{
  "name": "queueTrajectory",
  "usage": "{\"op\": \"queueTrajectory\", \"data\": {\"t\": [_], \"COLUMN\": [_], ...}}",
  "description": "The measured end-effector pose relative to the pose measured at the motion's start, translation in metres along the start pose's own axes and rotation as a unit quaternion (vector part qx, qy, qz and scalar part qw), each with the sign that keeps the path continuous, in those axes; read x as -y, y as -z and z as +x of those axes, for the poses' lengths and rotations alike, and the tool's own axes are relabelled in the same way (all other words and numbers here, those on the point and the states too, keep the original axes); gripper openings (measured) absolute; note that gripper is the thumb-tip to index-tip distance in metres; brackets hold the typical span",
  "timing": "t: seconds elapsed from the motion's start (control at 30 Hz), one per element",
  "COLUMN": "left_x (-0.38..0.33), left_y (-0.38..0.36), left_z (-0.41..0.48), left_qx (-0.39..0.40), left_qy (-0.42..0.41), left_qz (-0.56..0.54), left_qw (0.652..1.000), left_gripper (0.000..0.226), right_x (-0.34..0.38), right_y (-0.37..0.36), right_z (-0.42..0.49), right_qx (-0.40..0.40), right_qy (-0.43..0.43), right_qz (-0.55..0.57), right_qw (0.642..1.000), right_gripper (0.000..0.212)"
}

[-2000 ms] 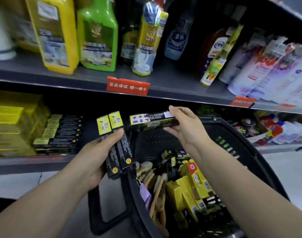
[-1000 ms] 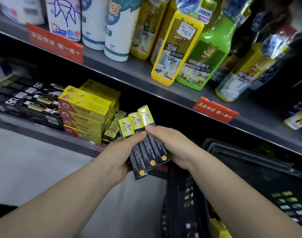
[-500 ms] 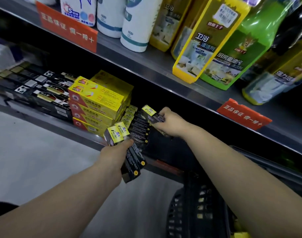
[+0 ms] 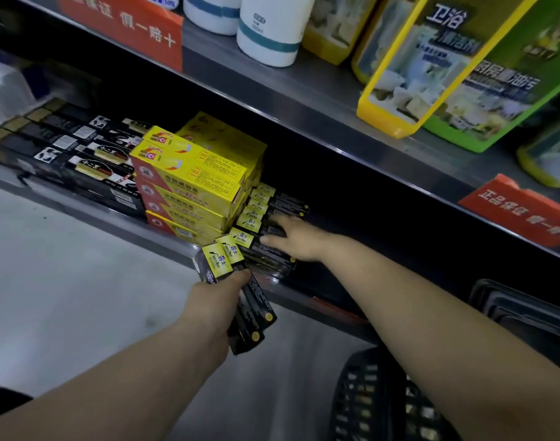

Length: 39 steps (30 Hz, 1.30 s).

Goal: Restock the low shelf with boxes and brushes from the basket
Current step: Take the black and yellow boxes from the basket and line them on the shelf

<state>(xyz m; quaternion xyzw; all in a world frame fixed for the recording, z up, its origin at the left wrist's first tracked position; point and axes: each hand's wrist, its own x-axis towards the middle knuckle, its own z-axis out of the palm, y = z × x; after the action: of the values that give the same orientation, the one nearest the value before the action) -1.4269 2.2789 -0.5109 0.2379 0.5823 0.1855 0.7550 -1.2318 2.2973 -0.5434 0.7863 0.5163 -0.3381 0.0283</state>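
My left hand (image 4: 219, 300) grips two slim black boxes with yellow ends (image 4: 240, 291) just in front of the low shelf's edge (image 4: 164, 240). My right hand (image 4: 299, 238) reaches into the low shelf, fingers laid flat on a black box on top of the stack of the same black-and-yellow boxes (image 4: 265, 218). That stack sits right of a pile of yellow boxes (image 4: 192, 176). The black basket (image 4: 511, 313) shows at the lower right; its contents are out of view.
Long black boxes (image 4: 65, 148) lie in rows at the left of the low shelf. The upper shelf (image 4: 320, 100) carries white, yellow and green cleaner bottles and red price tags. Pale floor (image 4: 65, 297) spreads below the shelf.
My right hand has set its black box down on the shelf stack and now lies flat on it. The left hand still holds two boxes, and the view has moved closer.
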Motion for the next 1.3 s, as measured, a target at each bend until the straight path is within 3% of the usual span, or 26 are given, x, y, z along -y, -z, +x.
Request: {"op": "queueTrajectory", "data": {"t": [0.07,0.13,0.53,0.67,0.8,0.87,1.0,1.1,1.2,1.3], "left_x": [-0.001,0.0,0.002,0.001,-0.003,-0.004,-0.001,-0.003,-0.004,-0.005], "left_y": [0.0,-0.001,-0.007,-0.012,-0.015,-0.016,-0.019,-0.02,-0.02,-0.022], "left_z": [0.002,0.003,0.0,-0.002,0.0,0.0,-0.001,0.001,0.004,0.003], "left_qx": [-0.004,-0.009,0.029,0.053,0.077,0.095,0.098,0.069,0.029,0.02], "left_qy": [0.0,0.002,0.008,-0.003,-0.002,0.011,0.023,0.023,0.024,0.024], "left_qz": [0.003,0.005,-0.016,-0.026,-0.04,-0.043,-0.032,-0.027,-0.02,-0.025], "left_qw": [1.0,1.0,0.999,0.998,0.996,0.994,0.994,0.997,0.999,0.999], "left_gripper": [0.016,0.016,0.01,0.011,0.021,0.027,0.035,0.043,0.047,0.027], "right_x": [-0.004,-0.008,-0.01,0.002,0.021,0.022,0.02,0.006,-0.009,-0.014], "right_y": [0.002,0.0,0.0,0.027,0.036,0.031,0.036,0.042,0.04,0.027], "right_z": [-0.005,-0.008,-0.009,-0.026,-0.056,-0.057,-0.056,-0.049,-0.03,-0.012], "right_qx": [0.026,0.042,0.022,-0.018,0.228,0.257,0.225,0.082,-0.093,-0.161], "right_qy": [-0.02,-0.033,-0.027,-0.008,0.041,0.048,0.033,-0.006,-0.03,-0.026], "right_qz": [-0.036,-0.068,-0.034,0.033,0.219,0.203,0.206,0.263,0.088,-0.007], "right_qw": [0.999,0.996,0.999,0.999,0.948,0.944,0.952,0.961,0.991,0.987], "right_gripper": [0.096,0.104,0.086,0.056,0.053,0.045,0.023,0.017,0.038,0.042]}}
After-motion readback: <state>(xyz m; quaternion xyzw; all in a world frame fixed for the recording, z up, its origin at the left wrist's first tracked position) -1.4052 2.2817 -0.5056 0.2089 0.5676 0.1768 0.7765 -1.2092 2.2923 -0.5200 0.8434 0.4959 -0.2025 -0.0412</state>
